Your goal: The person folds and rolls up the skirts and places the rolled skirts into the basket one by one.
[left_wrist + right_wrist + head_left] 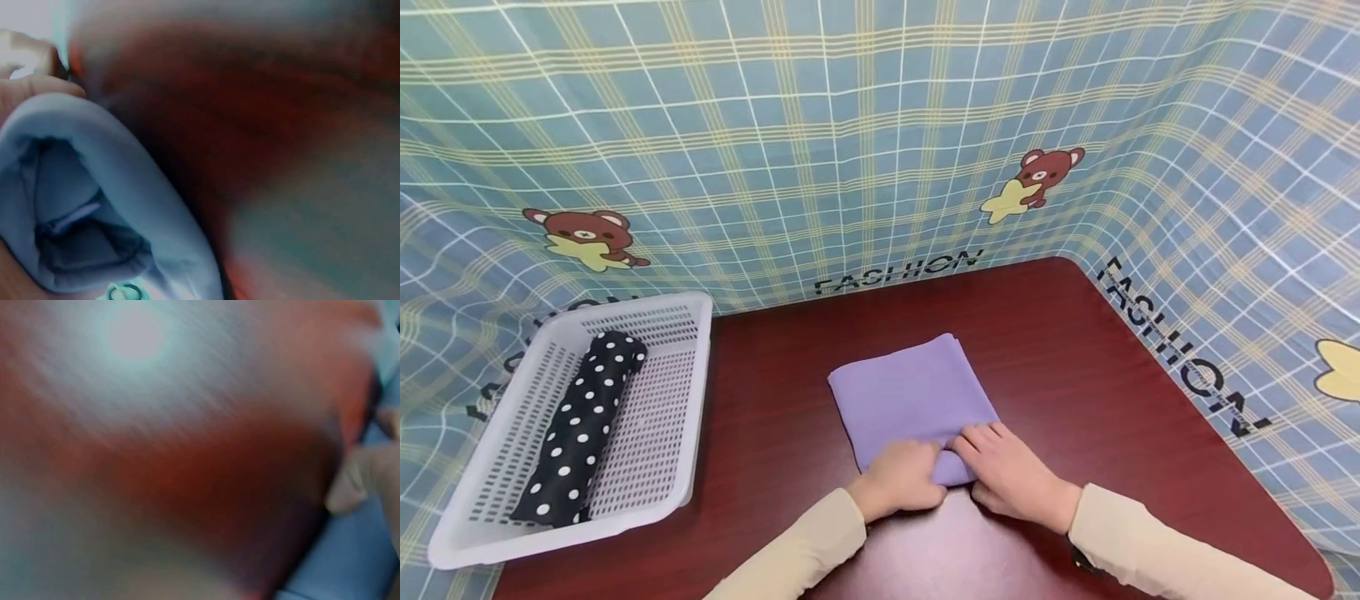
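Note:
A folded purple cloth (912, 392) lies flat on the dark red table, its near edge turned up into a thick fold. My left hand (898, 478) grips the left part of that edge with curled fingers. On the right part, my right hand (1013, 477) pinches the same edge, fingers on top and thumb at the near side. In the left wrist view the end of the cloth (134, 175) forms a loose, hollow roll with a thin strip inside. The right thumb (350, 490) presses against the cloth's edge in the right wrist view, which is blurred.
A white plastic basket (696, 417) stands on the left side of the table, holding a rolled black cloth with white dots (580, 425). Plaid curtains (760, 167) with bear prints enclose the back and sides of the table (1037, 333).

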A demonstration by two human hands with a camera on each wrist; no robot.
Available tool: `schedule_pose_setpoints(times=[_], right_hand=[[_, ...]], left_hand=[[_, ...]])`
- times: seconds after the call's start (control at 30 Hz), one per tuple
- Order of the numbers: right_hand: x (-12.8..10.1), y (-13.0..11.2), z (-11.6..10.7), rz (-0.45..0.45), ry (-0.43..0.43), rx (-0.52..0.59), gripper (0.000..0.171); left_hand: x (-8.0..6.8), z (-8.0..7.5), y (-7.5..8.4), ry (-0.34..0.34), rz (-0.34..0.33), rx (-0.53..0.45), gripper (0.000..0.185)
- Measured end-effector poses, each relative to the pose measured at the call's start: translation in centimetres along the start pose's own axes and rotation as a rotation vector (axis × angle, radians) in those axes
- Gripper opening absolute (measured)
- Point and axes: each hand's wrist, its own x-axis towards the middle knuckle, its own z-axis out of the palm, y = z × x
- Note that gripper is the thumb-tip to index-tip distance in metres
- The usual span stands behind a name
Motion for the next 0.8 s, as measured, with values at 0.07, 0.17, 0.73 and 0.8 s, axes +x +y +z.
schedule_pose_setpoints(times=[0.07, 0.17, 0.73, 0.8], right_hand=[[0.0, -0.6, 0.2, 0.025, 0.039, -0.04, 0.053], [0.2, -1.3, 0.5, 0.059, 0.054, -0.025, 0.043], [2.5, -0.5, -0.6, 0.145, -0.23, 0.295, 0.021], [2.5, -1.0, -1.0, 0.148, -0.23, 0.239, 0.026]], left_hand=[[0.0, -0.4, -0.4, -0.053, -0.032, -0.117, 0.017], [0.0, -0.8, -0.9, -0.184, -0.058, -0.326, 0.016], [-2.7, 1.8, 4.5, 0.298, -0.194, 0.577, 0.031], [-2.6, 1.7, 3.7, 0.228, -0.175, 0.481, 0.039]])
